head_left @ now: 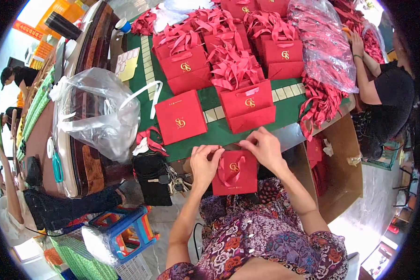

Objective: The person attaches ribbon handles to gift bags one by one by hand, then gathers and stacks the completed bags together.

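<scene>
A small red paper gift bag [240,184] with gold print hangs in front of my lap, just off the green table's near edge. Its red ribbon handle loops down over the front. At the bag's top left corner my left hand [204,163] pinches the rim between thumb and fingers. My right hand [265,147] grips the top right corner the same way; what lies under its fingertips is partly hidden. Beyond my hands stands a row of red bags [249,112] with ribbons sticking up. One flat red bag [181,116] lies to its left, without a visible ribbon.
More ribboned bags [184,70] fill the green table [186,151]. Red ribbons lie in clear plastic [322,46] at the right, where a co-worker's hand [357,44] reaches in. Keys [177,181] hang left of me. A cardboard box [343,163] stands right; a plastic bag [98,112] left.
</scene>
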Motion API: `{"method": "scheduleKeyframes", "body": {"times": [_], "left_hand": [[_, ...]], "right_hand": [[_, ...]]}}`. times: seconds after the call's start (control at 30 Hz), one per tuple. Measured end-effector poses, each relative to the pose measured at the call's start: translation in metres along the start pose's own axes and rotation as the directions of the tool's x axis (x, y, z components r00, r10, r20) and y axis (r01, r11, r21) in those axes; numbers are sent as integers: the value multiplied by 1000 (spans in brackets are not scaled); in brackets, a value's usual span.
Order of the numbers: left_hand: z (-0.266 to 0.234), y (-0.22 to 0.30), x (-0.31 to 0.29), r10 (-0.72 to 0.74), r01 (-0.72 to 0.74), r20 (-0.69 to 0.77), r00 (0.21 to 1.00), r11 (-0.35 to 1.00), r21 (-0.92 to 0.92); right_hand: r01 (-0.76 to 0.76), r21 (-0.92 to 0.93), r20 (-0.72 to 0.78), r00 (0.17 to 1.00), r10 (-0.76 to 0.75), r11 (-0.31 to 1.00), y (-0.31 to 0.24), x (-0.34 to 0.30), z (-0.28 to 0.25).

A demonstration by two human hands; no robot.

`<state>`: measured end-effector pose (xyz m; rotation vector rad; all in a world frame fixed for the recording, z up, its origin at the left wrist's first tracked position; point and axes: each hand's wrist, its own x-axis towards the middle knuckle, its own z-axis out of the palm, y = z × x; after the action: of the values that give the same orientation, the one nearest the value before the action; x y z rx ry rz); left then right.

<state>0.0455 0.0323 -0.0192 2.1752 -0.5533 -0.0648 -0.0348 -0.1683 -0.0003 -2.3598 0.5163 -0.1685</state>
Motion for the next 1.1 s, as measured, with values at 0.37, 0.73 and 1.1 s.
{"method": "scheduleKeyframes", "body": {"times": [0.37,0.73,1.1], "left_hand": [[9,1,-2,-79,92,97,992,986,-139],[-3,22,6,70,-66,214,974,997,-27],[-5,-1,-11,24,93,301,953,925,-369]], "right_hand": [[68,321,212,967,-142,945,-3,-2,12],[-62,641,307,934,-182,765,-3,-2,6],[-149,801,199,980,-24,580,7,2,-11]]}}
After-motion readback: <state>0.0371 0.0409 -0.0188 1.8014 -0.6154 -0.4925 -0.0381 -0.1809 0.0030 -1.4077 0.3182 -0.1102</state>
